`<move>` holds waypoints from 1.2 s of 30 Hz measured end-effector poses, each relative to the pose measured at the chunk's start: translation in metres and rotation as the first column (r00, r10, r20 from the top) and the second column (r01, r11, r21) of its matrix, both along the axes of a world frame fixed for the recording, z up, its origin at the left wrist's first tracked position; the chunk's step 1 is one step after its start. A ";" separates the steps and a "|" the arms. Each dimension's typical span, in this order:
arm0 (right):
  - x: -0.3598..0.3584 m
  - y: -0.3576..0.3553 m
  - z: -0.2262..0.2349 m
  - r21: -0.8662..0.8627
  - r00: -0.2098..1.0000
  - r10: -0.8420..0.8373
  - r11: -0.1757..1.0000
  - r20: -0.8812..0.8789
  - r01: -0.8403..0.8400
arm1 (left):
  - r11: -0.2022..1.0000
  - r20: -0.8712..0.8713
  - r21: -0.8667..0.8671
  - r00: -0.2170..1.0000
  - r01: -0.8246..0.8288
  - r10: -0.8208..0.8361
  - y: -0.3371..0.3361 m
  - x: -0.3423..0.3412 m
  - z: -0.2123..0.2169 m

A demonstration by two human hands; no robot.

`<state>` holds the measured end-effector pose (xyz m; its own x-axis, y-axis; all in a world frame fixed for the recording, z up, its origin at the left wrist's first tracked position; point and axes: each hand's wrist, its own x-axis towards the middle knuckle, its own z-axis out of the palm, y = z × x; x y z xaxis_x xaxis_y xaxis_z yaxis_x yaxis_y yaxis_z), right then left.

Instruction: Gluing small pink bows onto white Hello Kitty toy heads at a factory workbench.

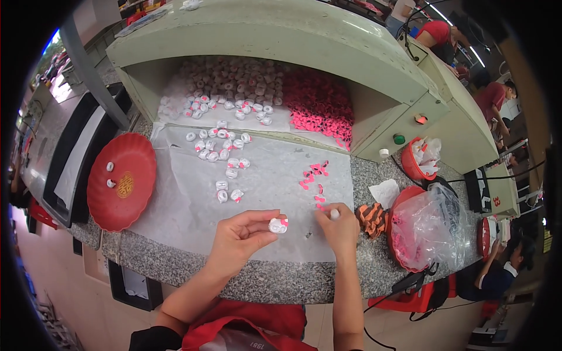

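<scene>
My left hand (239, 237) pinches a small white rounded piece (277, 226) with a pink part on its side, between thumb and fingertips above the paper sheet. My right hand (342, 233) is closed, its fingertips down at the paper beside several loose pink pieces (319, 169). A white rounded end (334, 214) sticks up from its grip; the rest of that object is hidden by the fingers. Several white pieces (222, 153), some with pink bits, lie loosely on the sheet ahead of my left hand.
A pale green hooded cabinet (275, 41) holds heaps of white pieces (234, 82) and pink pieces (319, 108). At left stands a red scalloped dish (99, 202) with two white pieces. To the right are an orange-black striped bundle (371, 219), a plastic bag (436, 225) and a red basket (413, 167).
</scene>
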<state>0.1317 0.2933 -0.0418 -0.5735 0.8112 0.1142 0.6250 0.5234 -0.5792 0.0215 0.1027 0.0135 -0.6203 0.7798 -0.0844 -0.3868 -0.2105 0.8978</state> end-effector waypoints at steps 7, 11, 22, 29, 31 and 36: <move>-0.015 -0.009 0.016 0.175 0.989 0.013 0.984 0.146 -0.038 | 0.999 -0.023 -0.038 0.999 -0.031 0.030 0.000 0.000 -0.003; 0.002 -0.050 0.072 -0.563 0.908 -0.014 0.788 -0.420 -0.248 | 0.999 -0.060 0.002 0.997 -0.047 0.047 0.005 0.006 -0.006; 0.002 -0.080 0.081 -0.408 0.711 0.066 0.780 -0.700 -0.474 | 0.996 -0.120 0.052 0.990 -0.072 0.077 0.003 0.009 0.000; -0.003 -0.088 0.080 -0.637 0.754 -0.168 0.666 -0.634 -0.388 | 0.992 -0.169 0.108 0.983 -0.058 0.075 0.003 0.011 -0.003; -0.004 -0.087 0.079 -0.635 0.776 -0.158 0.682 -0.611 -0.362 | 0.988 -0.216 0.145 0.973 -0.050 0.081 0.001 0.011 -0.004; -0.004 -0.083 0.066 -0.557 0.719 -0.118 0.721 -0.685 -0.413 | 0.995 -0.185 0.099 0.982 -0.006 0.025 0.000 0.012 0.008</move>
